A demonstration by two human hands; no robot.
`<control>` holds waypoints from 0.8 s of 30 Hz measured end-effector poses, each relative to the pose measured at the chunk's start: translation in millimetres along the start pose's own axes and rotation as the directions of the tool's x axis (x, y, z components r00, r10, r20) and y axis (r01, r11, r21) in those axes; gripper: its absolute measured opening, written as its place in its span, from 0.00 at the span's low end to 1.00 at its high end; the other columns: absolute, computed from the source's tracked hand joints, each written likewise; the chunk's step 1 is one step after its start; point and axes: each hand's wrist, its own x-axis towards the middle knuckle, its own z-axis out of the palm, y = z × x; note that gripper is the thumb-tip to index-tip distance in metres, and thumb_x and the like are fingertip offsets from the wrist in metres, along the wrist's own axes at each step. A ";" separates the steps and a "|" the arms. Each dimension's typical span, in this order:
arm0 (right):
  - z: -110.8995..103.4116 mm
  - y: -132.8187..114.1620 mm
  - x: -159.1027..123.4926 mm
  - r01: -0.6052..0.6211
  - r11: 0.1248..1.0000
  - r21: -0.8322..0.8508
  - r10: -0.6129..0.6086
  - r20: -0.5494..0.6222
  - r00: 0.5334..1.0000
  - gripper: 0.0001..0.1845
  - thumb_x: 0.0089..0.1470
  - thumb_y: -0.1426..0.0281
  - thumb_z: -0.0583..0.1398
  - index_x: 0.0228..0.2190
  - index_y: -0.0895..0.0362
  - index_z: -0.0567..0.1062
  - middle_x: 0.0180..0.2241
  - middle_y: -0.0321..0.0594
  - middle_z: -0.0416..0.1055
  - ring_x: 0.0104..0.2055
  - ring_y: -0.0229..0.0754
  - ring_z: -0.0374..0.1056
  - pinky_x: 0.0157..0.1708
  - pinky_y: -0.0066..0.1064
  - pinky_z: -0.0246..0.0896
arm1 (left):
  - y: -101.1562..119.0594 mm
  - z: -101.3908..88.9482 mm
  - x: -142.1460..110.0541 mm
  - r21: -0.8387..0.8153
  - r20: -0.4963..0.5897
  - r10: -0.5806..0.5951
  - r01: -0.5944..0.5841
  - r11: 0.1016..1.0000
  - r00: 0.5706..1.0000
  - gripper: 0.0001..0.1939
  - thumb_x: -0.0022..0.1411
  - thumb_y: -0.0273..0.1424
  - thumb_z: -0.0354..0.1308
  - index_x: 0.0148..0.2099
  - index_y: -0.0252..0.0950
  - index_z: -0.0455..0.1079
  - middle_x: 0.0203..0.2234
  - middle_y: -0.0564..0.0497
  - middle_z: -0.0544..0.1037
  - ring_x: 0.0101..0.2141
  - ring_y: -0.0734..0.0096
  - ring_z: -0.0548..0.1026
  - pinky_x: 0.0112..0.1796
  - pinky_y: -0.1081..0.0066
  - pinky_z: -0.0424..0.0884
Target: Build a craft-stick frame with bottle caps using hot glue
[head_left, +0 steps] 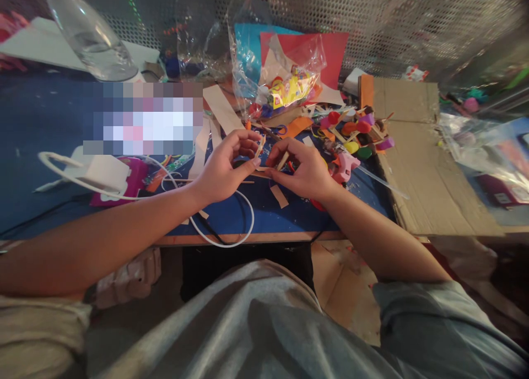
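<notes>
Over the blue tabletop (289, 219) my two hands are close together. My left hand (225, 167) is closed with thumb and fingers on a small, pale, thin strip (260, 146), perhaps wood or card. My right hand (303, 169) pinches a light wooden piece (283, 162), partly hidden by the fingers. Another flat pale edge lies between the two thumbs; I cannot tell which piece it belongs to. A pink glue gun (345, 167) lies just right of my right hand. Below the hands is a small brown card piece (279, 196).
A white cable (243, 241) loops near the front edge, from a white charger (105, 169) on a magenta box. Colourful caps and sticks (355, 128) crowd the right, beside a cardboard sheet (438, 180). A water bottle (91, 37) stands back left; plastic-wrapped coloured paper (334, 48) is behind.
</notes>
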 end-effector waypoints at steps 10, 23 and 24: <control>2.4 7.5 0.0 -0.083 0.991 0.101 0.080 0.030 0.996 0.23 0.58 0.49 0.76 0.41 0.52 0.79 0.37 0.38 0.83 0.34 0.42 0.78 0.38 0.37 0.75 | 1.2 0.0 0.6 0.019 -0.034 0.032 -0.031 0.999 0.999 0.21 0.68 0.30 0.70 0.62 0.41 0.74 0.49 0.46 0.82 0.52 0.64 0.81 0.55 0.63 0.80; 2.8 3.7 1.8 -0.144 0.960 0.240 0.122 0.105 0.987 0.28 0.49 0.50 0.81 0.40 0.52 0.79 0.37 0.36 0.84 0.33 0.41 0.78 0.36 0.35 0.78 | 3.2 -1.0 2.2 -0.002 -0.028 0.012 -0.012 1.000 1.000 0.22 0.66 0.29 0.69 0.61 0.40 0.74 0.49 0.47 0.82 0.52 0.65 0.81 0.55 0.64 0.81; 2.9 3.9 1.8 -0.146 0.960 0.240 0.123 0.107 0.987 0.27 0.49 0.51 0.81 0.40 0.52 0.79 0.37 0.36 0.84 0.33 0.41 0.77 0.35 0.35 0.78 | 3.4 -1.0 2.2 -0.004 -0.034 0.006 -0.006 1.000 0.999 0.22 0.66 0.29 0.69 0.61 0.40 0.74 0.49 0.47 0.82 0.52 0.65 0.81 0.54 0.64 0.81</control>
